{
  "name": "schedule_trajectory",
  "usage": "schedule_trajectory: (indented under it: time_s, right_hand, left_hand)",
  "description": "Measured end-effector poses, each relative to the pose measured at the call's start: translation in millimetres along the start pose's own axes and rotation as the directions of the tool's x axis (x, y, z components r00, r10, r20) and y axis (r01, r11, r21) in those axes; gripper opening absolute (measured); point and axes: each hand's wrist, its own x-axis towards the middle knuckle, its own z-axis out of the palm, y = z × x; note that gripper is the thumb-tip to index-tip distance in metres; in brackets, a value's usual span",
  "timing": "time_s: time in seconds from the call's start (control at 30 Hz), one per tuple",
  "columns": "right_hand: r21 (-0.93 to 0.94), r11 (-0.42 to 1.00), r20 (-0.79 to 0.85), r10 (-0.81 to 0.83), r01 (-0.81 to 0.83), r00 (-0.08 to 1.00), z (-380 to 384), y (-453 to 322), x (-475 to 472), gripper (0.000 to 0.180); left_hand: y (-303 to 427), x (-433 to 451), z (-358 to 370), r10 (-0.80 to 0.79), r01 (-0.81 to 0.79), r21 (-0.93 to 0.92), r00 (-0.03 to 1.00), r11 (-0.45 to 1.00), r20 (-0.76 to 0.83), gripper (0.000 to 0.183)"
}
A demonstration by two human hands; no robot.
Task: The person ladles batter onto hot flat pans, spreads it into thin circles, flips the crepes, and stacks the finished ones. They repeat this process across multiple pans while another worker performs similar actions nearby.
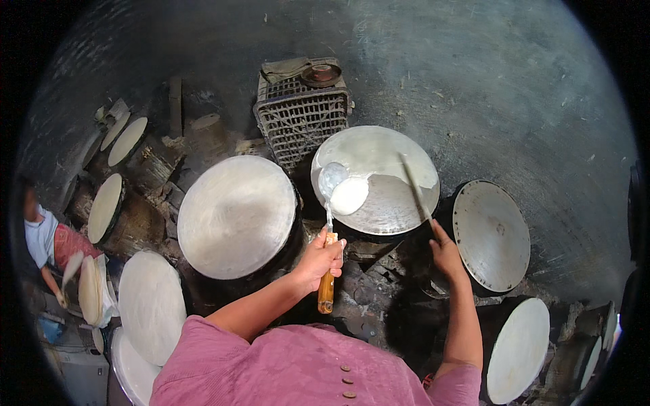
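My left hand (321, 258) is closed round the wooden handle of a metal ladle (332, 178), whose bowl is over the left part of a round metal griddle (401, 209). White batter (350, 195) lies in a thick pool beside the ladle bowl, and a thinner layer of it covers the griddle's upper part; the lower part shows bare metal. My right hand (448, 258) grips a long thin stick or blade (416, 190), blurred, which reaches up over the griddle's right side.
A round griddle (237, 218) stands at left, another (491, 236) at right, a whitish one (519, 350) below it. A grimy plastic crate (304, 114) is behind. More round griddles (105, 208) line the far left, where a person (45, 236) is beside stacked flat rounds (90, 292).
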Motion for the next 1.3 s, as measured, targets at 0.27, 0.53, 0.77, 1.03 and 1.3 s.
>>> schedule_trajectory:
  time_s: [0.27,0.53,0.77,1.03,1.3]
  right_hand:
    - [0.408,0.900,0.030,0.152,-0.151,0.988,58,2,-79,0.053]
    - [0.484,0.873,0.014,0.058,-0.058,0.998,225,-125,-7,0.054]
    - [0.715,0.539,0.278,0.365,-0.445,0.888,248,-154,0,0.057]
    - [0.807,0.480,0.106,0.458,-0.346,0.883,204,-114,-47,0.054]
    - [0.597,0.701,0.325,0.234,-0.391,0.916,224,-132,-40,0.053]
  left_hand:
    - [-1,5,-87,0.333,-0.424,0.895,0.870,0.135,0.362,0.074]
    - [124,-52,-54,0.419,-0.552,0.469,0.832,0.689,0.364,0.066]
    - [146,-66,-72,0.374,-0.357,-0.112,0.879,0.928,0.297,0.047]
    - [130,-64,-95,0.279,-0.196,-0.235,0.873,0.952,0.399,0.039]
    - [123,-70,-67,0.253,-0.061,-0.336,0.783,0.940,0.568,0.032]
